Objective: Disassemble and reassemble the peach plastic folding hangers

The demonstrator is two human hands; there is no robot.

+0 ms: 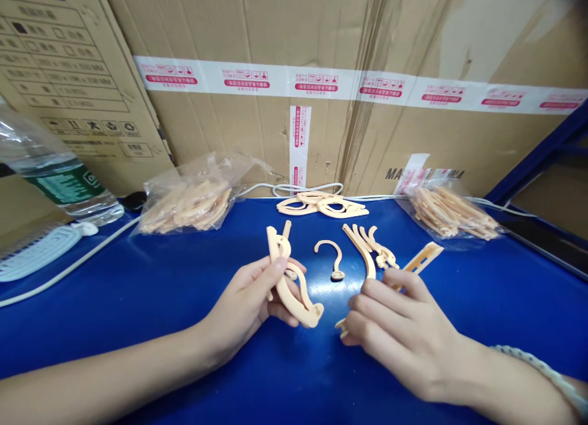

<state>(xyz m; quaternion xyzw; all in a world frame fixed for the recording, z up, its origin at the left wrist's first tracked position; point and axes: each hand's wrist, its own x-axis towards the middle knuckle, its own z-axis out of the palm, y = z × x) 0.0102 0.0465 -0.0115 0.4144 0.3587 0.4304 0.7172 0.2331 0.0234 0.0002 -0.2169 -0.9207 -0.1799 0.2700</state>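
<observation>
Blue worktop (160, 302), big taped carton (239, 137) standing along its back edge, another carton (92, 51) at back left.

Left hand (250, 293): clamped on a hinged hanger part (287, 299), thumb on top, fingers behind. Part is held up, tilted, around the middle of the worktop.

Right hand (408, 333): closed on a slotted strip (425, 258), one end poking up past the knuckles. Pale tip also shows under the fingers; can't tell if it's the same piece. Braided band (537, 364) on that wrist. Hands apart from each other.

Loose between and behind them: one hook (337, 274), one curved arm (362, 247) with its near end hidden by the right hand, small cluster of parts (384, 258) just beside it.

Back edge, centre: group of flat hanger pieces (351, 212), white cable (307, 188) running behind. Bagged parts (197, 207) toward back left, second bag (452, 214) toward back right. Left edge: water bottle (68, 180), hairbrush (41, 253).
</observation>
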